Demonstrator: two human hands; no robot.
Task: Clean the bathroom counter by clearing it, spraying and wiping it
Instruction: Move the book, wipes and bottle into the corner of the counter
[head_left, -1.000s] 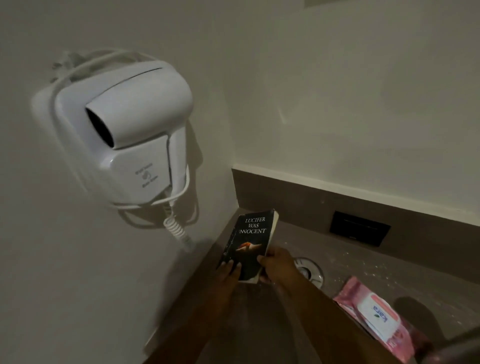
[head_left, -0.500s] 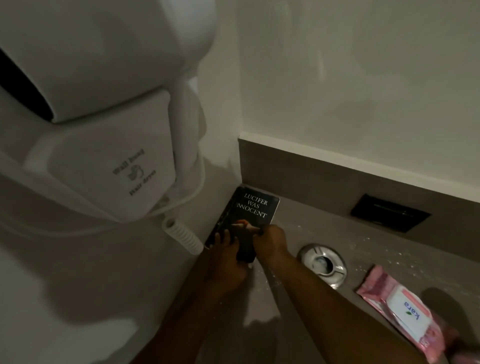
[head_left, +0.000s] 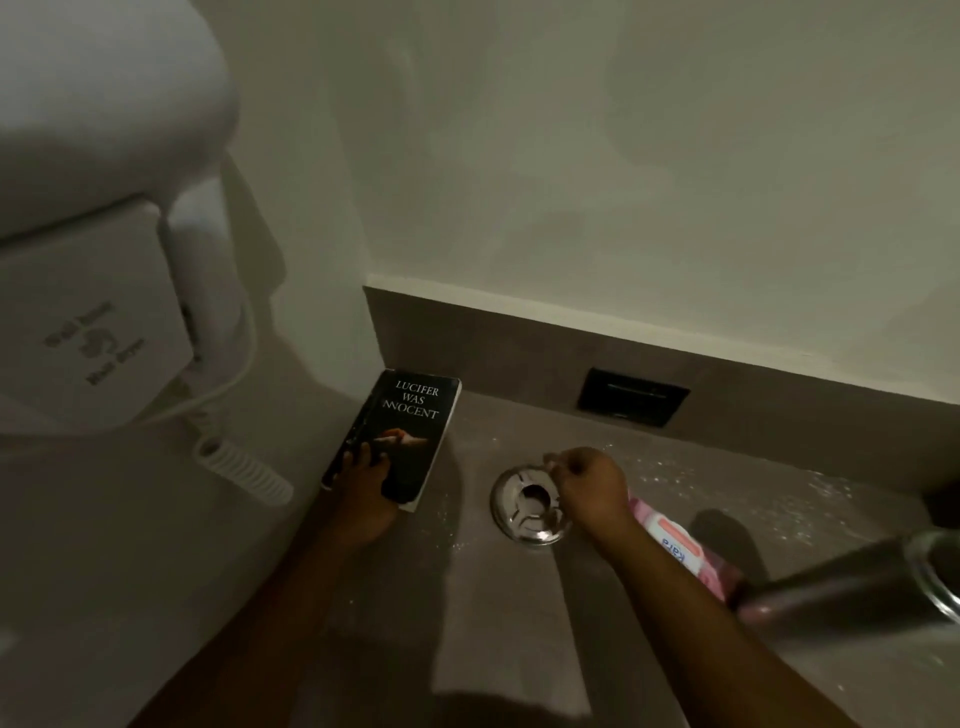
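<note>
A black paperback book (head_left: 410, 415) lies flat on the grey bathroom counter (head_left: 483, 613), pushed into the back left corner against the wall. My left hand (head_left: 366, 486) rests on its near left corner, fingers over the cover and spine edge. My right hand (head_left: 589, 480) is off the book and hovers with curled fingers over the right rim of a round metal drain fitting (head_left: 519, 512). Nothing shows in that hand. A pink pack of wipes (head_left: 680, 551) lies just behind my right wrist, partly hidden by the arm.
A white wall-hung hair dryer (head_left: 104, 218) with a coiled cord (head_left: 244, 470) juts out at the upper left, close above the book. A black plate (head_left: 631, 396) sits in the grey backsplash. A metal tap spout (head_left: 857, 582) crosses the right foreground.
The book went from held up in both hands to lying flat in the corner. My right hand let go and moved right over the drain. The view dropped closer.
</note>
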